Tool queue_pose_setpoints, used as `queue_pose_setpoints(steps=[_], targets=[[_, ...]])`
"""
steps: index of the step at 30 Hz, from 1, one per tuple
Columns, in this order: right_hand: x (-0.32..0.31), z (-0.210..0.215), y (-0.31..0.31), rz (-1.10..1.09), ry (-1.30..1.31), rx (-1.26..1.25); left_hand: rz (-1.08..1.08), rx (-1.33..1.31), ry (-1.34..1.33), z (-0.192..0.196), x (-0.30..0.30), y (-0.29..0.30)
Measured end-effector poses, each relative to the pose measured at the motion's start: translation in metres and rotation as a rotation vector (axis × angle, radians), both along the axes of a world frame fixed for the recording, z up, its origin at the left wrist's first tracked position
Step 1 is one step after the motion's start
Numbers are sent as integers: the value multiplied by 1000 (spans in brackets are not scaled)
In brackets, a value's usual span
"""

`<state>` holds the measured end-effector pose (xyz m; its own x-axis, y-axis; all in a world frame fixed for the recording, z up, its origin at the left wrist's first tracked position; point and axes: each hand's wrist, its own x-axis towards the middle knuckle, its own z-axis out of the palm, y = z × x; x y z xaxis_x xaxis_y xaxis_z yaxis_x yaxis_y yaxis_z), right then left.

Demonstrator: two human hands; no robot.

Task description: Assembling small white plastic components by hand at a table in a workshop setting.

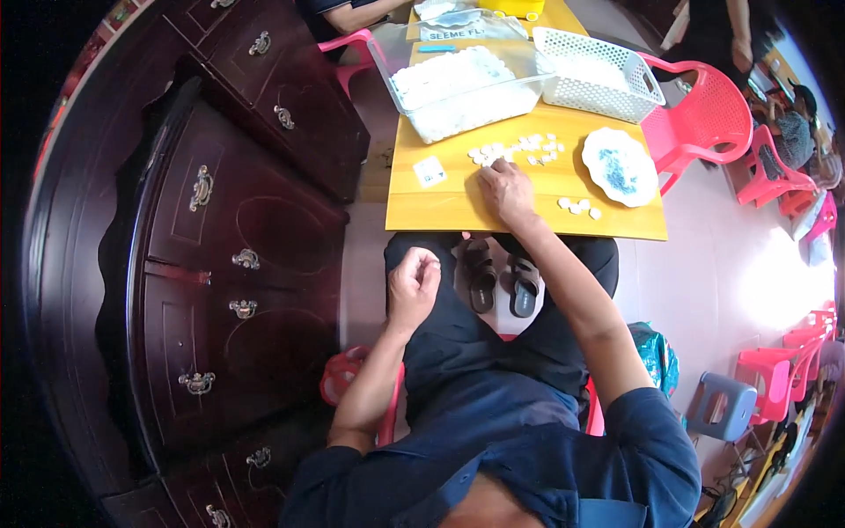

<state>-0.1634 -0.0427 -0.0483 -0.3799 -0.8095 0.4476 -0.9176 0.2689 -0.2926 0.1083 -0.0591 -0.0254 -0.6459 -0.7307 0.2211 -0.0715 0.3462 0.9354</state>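
Above my left thigh, my left hand [414, 289] is raised off the table with its fingers curled in. Whatever it may hold is hidden. My right hand [508, 192] rests near the table's front edge, fingers bent and tips down against a loose scatter of small white round pieces [533, 143]. I cannot make out whether a piece is between those fingertips. To its left lies a small white square card [429, 172] with a printed patch. Several more white pieces [576, 207] sit apart, right of my right hand. A scalloped white plate [595, 182] holds something bluish.
A clear plastic bin [528, 92] full of white pieces and a white perforated basket [616, 110] stand farther back on the yellow table [528, 224]. Dark wooden drawers [246, 202] line the left. A pink chair [713, 123] stands at right; other people are beyond.
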Motion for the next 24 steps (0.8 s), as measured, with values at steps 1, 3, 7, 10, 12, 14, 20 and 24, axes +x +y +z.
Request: queue_pose_setpoints(steps=[1, 3, 7, 10, 12, 14, 20, 24], targets=[[0, 0, 3, -3, -17, -10, 5, -27, -9, 1, -1, 0], [3, 5, 8, -4, -69, -20, -21, 76, 5, 1, 0, -1], [7, 15, 16, -21, -194, -52, -117, 355, 131, 4, 2, -1], [-2, 17, 19, -56, -281, 100, -142, 382, 162, 11, -2, 0], [-4, 19, 18, -59, -286, 117, -145, 370, 153, 14, -4, 0], [-1, 19, 20, -33, -221, 118, -126, 389, 128, 16, -7, 1], [27, 41, 58, 106, -482, -29, -125, 409, 77, 22, -19, 6], [61, 50, 112, 190, -1175, -210, -163, 438, 24, 15, -27, 14]])
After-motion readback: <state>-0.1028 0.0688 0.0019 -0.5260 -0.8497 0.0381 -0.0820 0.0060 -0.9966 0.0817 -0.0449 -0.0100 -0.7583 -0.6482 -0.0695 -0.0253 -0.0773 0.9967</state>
